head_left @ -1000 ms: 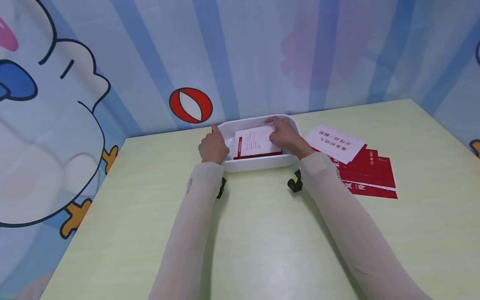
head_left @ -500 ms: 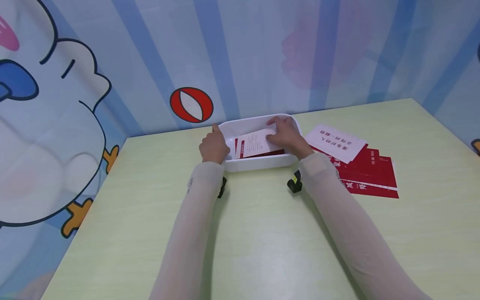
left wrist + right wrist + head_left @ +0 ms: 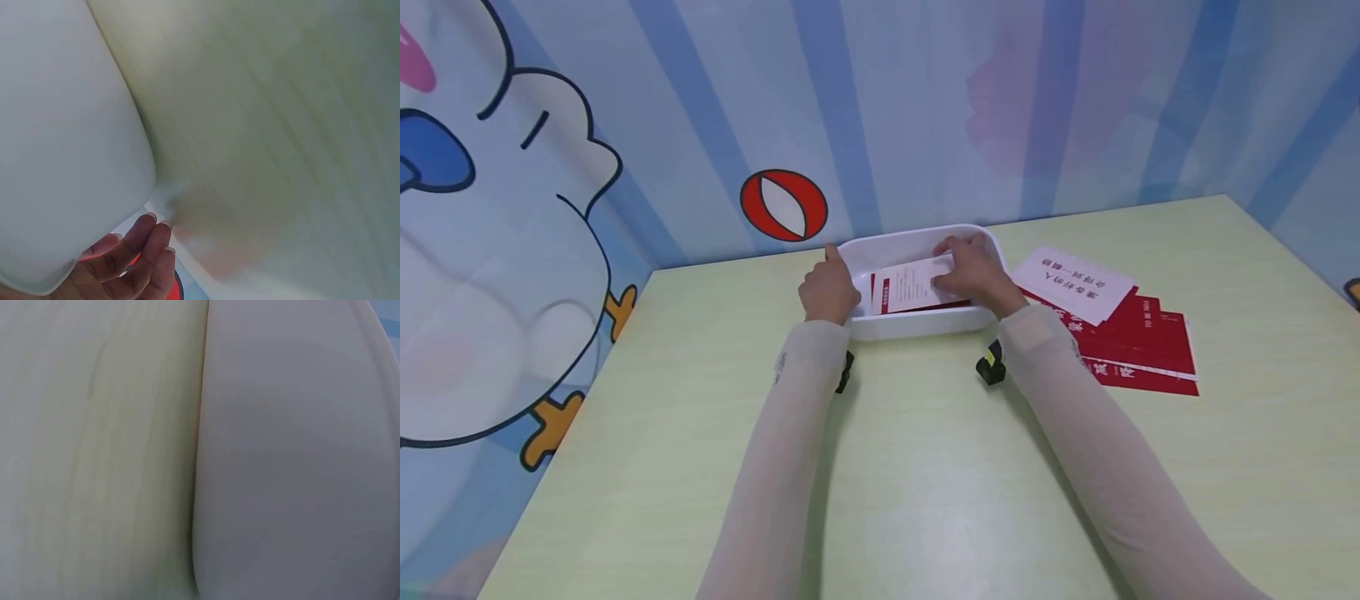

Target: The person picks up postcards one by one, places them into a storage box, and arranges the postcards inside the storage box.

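Note:
A white plastic tray [image 3: 917, 326] stands at the far edge of the table. My left hand [image 3: 829, 289] grips its left end; in the left wrist view the fingers [image 3: 153, 247] reach round the outside of the tray wall. Inside the tray lies a white card [image 3: 910, 287] with a red strip and small print, over a dark red card whose edge shows beneath. My right hand [image 3: 973, 271] reaches over the tray's right part and holds the white card at its right end, thumb on top. The right wrist view has only the tray's outer wall [image 3: 294, 456] and tabletop.
Right of the tray lies a loose pile of red cards [image 3: 1157, 342] with a white printed card [image 3: 1071, 283] on top. Behind the pale green table [image 3: 917, 467] rises a blue striped wall [image 3: 910, 108] with cartoon pictures.
The white card in the tray has shifted slightly right and now sits a little askew over the red one, which shows at its left. My left hand has stayed at the tray's end.

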### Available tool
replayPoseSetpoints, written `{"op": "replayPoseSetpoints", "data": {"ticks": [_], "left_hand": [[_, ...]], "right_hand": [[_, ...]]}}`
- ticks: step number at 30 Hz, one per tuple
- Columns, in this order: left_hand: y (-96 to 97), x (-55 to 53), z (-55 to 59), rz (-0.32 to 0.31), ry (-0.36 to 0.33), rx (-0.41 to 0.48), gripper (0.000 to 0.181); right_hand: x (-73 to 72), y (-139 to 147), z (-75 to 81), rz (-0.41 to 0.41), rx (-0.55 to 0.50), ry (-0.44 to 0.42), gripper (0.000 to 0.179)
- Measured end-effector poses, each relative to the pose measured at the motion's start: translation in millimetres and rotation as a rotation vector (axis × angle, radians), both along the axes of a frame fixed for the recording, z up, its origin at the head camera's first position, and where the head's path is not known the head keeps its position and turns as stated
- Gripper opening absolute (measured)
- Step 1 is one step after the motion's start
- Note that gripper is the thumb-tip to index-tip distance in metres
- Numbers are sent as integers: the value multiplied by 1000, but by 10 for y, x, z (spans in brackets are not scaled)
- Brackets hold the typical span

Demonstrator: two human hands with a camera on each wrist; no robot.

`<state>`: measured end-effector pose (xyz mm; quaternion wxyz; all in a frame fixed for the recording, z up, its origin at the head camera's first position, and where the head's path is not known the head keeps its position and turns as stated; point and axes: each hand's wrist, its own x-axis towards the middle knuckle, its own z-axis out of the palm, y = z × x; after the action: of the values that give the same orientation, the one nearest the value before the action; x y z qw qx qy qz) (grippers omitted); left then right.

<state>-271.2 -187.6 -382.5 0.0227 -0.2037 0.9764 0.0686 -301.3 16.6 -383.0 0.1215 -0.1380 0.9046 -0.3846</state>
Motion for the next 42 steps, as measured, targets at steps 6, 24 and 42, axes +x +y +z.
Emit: {"op": "replayPoseSetpoints", "data": {"ticks": [6,24,42], "left_hand": [[3,26,26,-3,9,4,80],[27,40,56,4,17,14,77],[30,65,68,-7,13,5,75]], "right_hand": [[16,-15,12,-5,43,-12,50],[27,-35,40,1,124,-42,53],[49,-40,5,47,206,-20,53]]}}
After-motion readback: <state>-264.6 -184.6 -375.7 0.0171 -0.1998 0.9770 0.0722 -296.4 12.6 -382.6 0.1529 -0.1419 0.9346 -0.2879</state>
